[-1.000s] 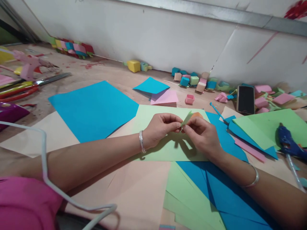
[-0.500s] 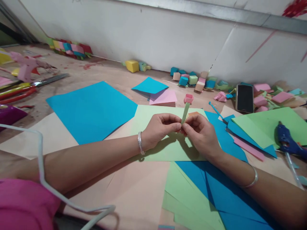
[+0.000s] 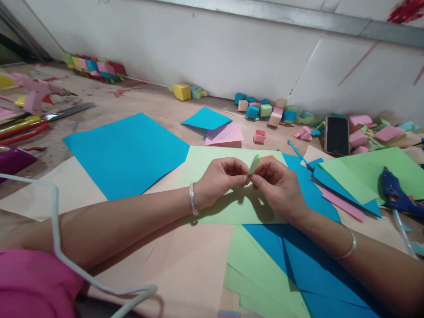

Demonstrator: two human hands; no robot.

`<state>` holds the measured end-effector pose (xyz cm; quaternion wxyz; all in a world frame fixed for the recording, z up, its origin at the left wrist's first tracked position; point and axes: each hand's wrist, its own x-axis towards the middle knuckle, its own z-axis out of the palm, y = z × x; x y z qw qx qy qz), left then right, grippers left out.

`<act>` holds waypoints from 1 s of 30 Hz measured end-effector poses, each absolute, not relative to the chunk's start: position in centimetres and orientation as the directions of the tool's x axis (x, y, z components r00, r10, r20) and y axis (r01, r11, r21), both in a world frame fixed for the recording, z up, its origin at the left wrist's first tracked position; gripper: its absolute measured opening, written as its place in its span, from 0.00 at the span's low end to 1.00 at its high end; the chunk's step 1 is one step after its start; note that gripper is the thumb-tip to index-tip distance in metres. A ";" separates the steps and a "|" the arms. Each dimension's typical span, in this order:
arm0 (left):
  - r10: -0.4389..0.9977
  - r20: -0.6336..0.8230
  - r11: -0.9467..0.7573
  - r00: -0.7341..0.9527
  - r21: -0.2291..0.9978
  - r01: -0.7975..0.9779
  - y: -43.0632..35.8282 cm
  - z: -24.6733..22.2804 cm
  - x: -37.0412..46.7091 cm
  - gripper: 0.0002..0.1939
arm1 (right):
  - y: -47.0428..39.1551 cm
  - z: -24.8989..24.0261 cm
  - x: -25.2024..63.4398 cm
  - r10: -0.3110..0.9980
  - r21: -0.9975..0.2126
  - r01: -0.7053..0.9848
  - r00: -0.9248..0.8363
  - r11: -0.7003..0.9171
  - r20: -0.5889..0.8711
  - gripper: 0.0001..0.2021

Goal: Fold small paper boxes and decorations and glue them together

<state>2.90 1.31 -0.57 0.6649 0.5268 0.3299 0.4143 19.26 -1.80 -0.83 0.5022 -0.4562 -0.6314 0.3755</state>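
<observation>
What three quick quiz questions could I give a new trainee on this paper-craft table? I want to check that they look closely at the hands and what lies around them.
1. True or false: both hands pinch the small green paper strip.
2. Which sheet lies directly under the left hand and the right hand: A) blue sheet, B) light green sheet, C) pink sheet?
3. Fill in: the blue glue gun lies to the person's ____.

Key
1. True: fingertips of both hands meet on the strip.
2. B: the light green sheet; the large blue sheet lies further left.
3. Right, on the green paper near the table edge.
</observation>
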 end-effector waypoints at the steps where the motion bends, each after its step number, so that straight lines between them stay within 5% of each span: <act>1: 0.897 -0.005 0.112 0.443 0.970 -0.215 1.4 -0.6 2.9 0.08 | -1.8 -0.9 19.3 0.950 -0.929 0.199 -0.079 0.313 0.303 0.04; 9: 0.887 -0.013 0.146 0.462 0.956 -0.253 1.5 -0.8 3.0 0.07 | -1.8 -0.9 19.3 0.943 -0.938 0.108 -0.099 0.328 0.318 0.05; 30: 0.896 0.039 0.026 0.443 0.990 -0.139 1.4 -0.6 2.9 0.07 | -2.0 -0.5 19.5 0.962 -0.912 0.305 -0.078 0.272 0.261 0.02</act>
